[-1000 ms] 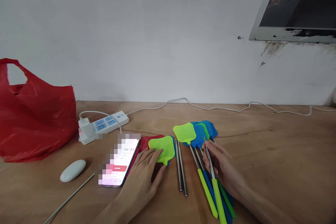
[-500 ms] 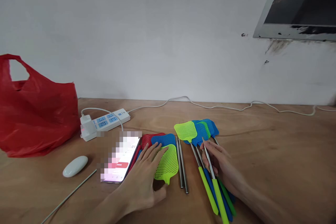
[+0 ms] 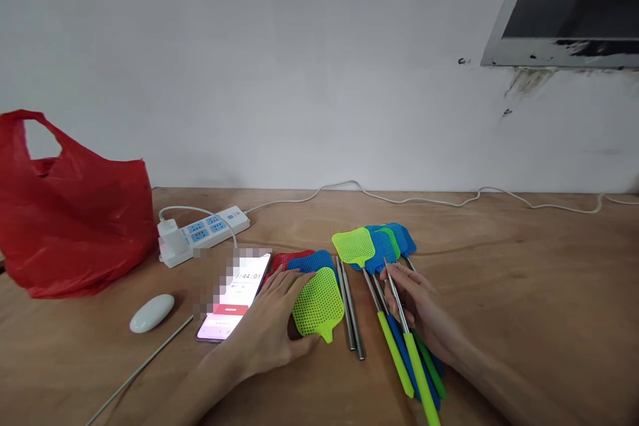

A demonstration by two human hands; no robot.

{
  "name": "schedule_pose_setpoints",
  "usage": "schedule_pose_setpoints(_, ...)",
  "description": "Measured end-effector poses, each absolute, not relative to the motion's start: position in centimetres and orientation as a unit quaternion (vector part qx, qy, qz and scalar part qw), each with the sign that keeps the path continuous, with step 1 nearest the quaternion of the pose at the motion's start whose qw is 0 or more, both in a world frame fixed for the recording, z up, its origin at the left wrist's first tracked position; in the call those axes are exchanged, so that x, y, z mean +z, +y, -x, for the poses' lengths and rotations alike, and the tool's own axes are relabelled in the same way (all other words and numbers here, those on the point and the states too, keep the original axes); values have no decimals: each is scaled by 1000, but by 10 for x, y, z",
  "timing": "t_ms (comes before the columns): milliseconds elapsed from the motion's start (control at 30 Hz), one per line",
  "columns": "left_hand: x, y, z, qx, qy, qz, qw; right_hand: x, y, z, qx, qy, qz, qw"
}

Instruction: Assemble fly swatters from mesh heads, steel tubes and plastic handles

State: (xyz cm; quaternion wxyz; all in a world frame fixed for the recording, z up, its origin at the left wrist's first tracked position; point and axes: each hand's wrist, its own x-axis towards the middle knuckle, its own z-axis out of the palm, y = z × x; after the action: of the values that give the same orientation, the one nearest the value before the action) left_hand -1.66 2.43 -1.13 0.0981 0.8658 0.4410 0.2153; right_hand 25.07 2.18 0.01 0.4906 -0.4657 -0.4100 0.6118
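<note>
My left hand point(image 3: 272, 323) is on a loose yellow-green fly swatter head point(image 3: 319, 303), fingers over its upper left edge and thumb by its stem. Blue point(image 3: 314, 259) and red point(image 3: 290, 257) swatter heads lie behind it, partly covered. In my right hand point(image 3: 412, 293) is a metal rod with a yellow-green handle point(image 3: 422, 376), pinched near its bare top end and tilted. Beneath that hand lie several fly swatters point(image 3: 397, 343) with blue, green and yellow-green handles. Two bare metal rods point(image 3: 351, 313) rest side by side between my hands.
A lit phone point(image 3: 234, 296) lies left of my left hand. Farther left are a white mouse point(image 3: 152, 313), a white power strip point(image 3: 214, 229) with a plug, and a red plastic bag point(image 3: 80, 219). A white cable point(image 3: 399, 201) runs along the wall.
The yellow-green head under my left hand has turned slightly, its stem swinging right. My right hand keeps its grip on the rod almost in place. The view has shifted a little.
</note>
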Motion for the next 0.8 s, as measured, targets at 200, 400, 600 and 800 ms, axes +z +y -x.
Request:
schedule_pose_setpoints(200,-1,24,19,250,454,-851,84,-3,24,-253,642,-396,445,483)
schedule_pose_setpoints(400,9,22,18,296,476,-817,136,3,18,-250,660,-439,450,411)
schedule_pose_setpoints(600,9,21,15,308,482,-806,154,1,15,-251,684,-522,408,307)
schedule_pose_setpoints(800,6,19,11,300,497,-798,159,-1,10,-248,671,-580,372,274)
